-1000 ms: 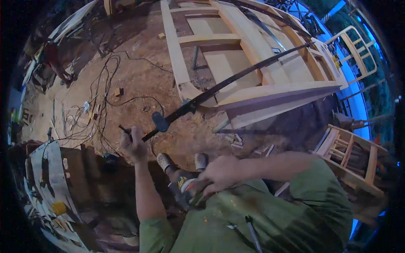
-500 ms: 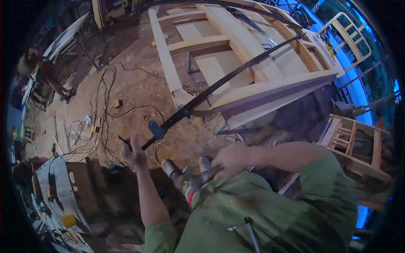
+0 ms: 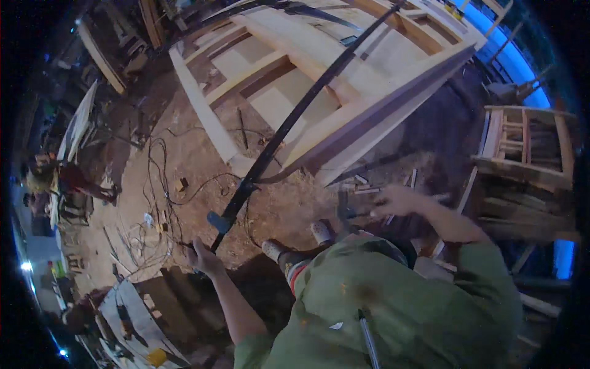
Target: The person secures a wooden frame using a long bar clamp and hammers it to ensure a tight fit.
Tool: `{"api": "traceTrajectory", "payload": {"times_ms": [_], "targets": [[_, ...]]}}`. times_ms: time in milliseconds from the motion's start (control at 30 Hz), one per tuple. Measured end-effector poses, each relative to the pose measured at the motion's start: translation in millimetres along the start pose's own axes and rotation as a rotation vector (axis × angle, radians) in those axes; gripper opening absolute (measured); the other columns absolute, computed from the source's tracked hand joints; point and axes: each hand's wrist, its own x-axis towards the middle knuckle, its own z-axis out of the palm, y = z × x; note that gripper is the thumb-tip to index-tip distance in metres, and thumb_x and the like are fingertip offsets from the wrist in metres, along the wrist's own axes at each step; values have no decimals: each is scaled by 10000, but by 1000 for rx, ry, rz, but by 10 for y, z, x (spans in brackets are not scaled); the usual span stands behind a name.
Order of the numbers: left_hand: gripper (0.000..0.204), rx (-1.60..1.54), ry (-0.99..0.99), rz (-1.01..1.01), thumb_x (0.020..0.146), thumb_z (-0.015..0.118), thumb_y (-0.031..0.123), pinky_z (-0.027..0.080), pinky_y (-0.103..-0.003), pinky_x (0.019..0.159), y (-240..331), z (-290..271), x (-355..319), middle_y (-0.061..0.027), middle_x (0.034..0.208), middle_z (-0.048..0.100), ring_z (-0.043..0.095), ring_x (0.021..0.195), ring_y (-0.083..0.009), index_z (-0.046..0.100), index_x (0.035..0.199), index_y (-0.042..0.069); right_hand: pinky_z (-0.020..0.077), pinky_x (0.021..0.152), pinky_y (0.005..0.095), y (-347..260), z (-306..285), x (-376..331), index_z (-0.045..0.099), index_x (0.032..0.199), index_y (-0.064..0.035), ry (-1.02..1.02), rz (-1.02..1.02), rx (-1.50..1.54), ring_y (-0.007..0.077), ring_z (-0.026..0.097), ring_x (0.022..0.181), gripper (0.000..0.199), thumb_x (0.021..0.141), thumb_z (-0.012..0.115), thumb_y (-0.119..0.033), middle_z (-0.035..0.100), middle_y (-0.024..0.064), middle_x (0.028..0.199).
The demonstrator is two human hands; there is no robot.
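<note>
My left hand [image 3: 203, 258] grips the near end of a long, dark, slightly bowed bar clamp [image 3: 295, 117]. The bar runs up and to the right across a large pale wooden door frame [image 3: 319, 74] lying on the dirt floor. A bluish clamp jaw [image 3: 219, 221] sits on the bar just above my hand. My right hand [image 3: 396, 200] is stretched out to the right near the frame's lower corner, blurred, beside a small dark object [image 3: 346, 209]; whether it holds that object is unclear. My two shoes [image 3: 273, 249] show below the bar.
Tangled cables [image 3: 160, 197] lie over the dirt floor on the left. A wooden slatted frame [image 3: 522, 147] stands at right with scrap sticks near it. Boards and sheets [image 3: 129, 307] are stacked lower left. Another person [image 3: 58, 178] works at the far left.
My right hand has swung from in front of my body out to the right. My left hand keeps hold of the bar clamp, and the view has shifted closer to the frame.
</note>
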Motion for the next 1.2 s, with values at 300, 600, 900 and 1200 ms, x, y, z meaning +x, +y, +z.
{"api": "traceTrajectory", "payload": {"times_ms": [300,600,900,1200], "targets": [[182,426,137,420,894,601,139,432,-292,629,-106,-336,390,-74,831,597,534,743,-165,611,825,-29,461,654,316,26,894,-521,661,898,-5,47,175,545,127,565,691,351,796,686,-340,627,96,731],[407,622,-1101,455,811,537,56,497,-353,832,1243,1647,-704,-185,1116,636,640,991,-298,566,1214,11,411,550,278,252,1205,-341,637,869,12,370,453,810,117,503,592,242,805,703,-212,545,19,673],[657,995,-1232,583,810,554,132,463,-432,959,1252,1765,-807,-239,1305,527,543,1182,-361,343,1422,19,500,692,371,146,1082,-510,690,1014,-9,313,577,1043,254,633,735,434,790,713,-380,686,118,842],[700,955,-1141,570,746,577,146,489,-496,835,876,1677,-847,-270,1231,553,604,985,-430,372,1410,54,455,541,292,163,1367,-458,687,1010,3,364,664,1034,125,579,621,344,830,692,-290,639,30,726]]}}
